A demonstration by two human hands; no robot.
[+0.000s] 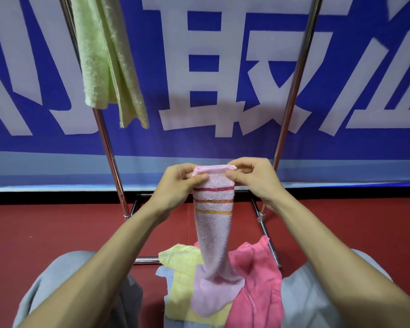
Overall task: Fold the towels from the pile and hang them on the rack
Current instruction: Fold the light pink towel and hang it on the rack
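Observation:
A pale pink towel (213,233) with red, orange and yellow stripes hangs folded into a narrow strip in front of me. My left hand (178,185) pinches its top left corner and my right hand (253,178) pinches its top right corner. Its lower end rests on the pile (258,280) of yellow, bright pink and light blue towels on the floor between my knees. A light green towel (104,55) hangs on the metal rack (109,150) at the upper left.
The rack's chrome uprights (291,102) rise left and right of my hands, with its base bars (266,230) on the red floor. A blue banner with large white characters (211,67) covers the wall behind. My grey-trousered knees (57,280) flank the pile.

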